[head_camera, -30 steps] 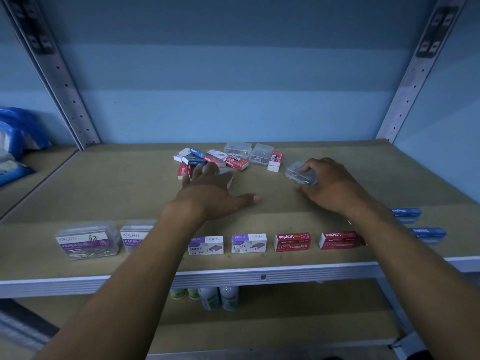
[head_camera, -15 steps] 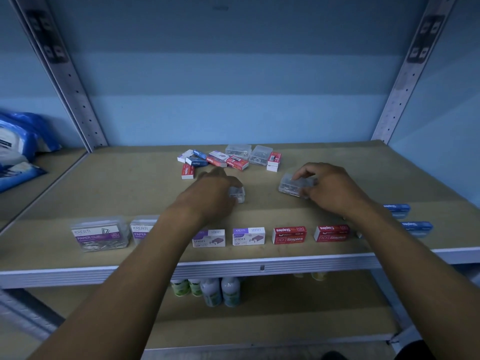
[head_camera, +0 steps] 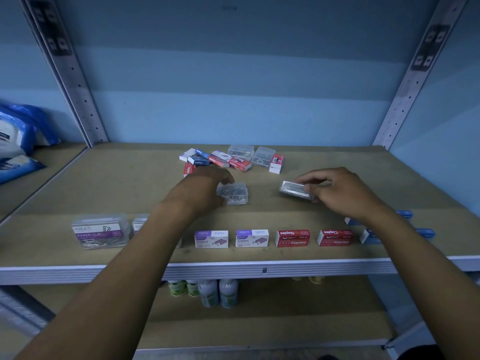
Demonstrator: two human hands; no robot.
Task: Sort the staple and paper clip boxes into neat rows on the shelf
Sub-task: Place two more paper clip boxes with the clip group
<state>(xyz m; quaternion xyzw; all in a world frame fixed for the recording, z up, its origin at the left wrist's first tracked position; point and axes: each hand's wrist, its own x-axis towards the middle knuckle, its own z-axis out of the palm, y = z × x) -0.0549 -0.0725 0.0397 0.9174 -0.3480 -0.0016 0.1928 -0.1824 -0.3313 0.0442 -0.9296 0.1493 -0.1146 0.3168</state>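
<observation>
Both grips are closed on clear plastic boxes: the left hand holds one clear box at centre frame, the right hand pinches another clear box, tilted. Since a second ago both have been drawn nearer, away from the unsorted pile at the back of the shelf. They are probably bound for the front row (paper clip boxes stand at lower left).

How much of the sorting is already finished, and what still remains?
Done: a front row of paper clip, purple, red and blue boxes lines the shelf edge. In hand: the left hand holds a clear box; the right hand holds another clear box. Left: the pile at the back is unsorted.
</observation>
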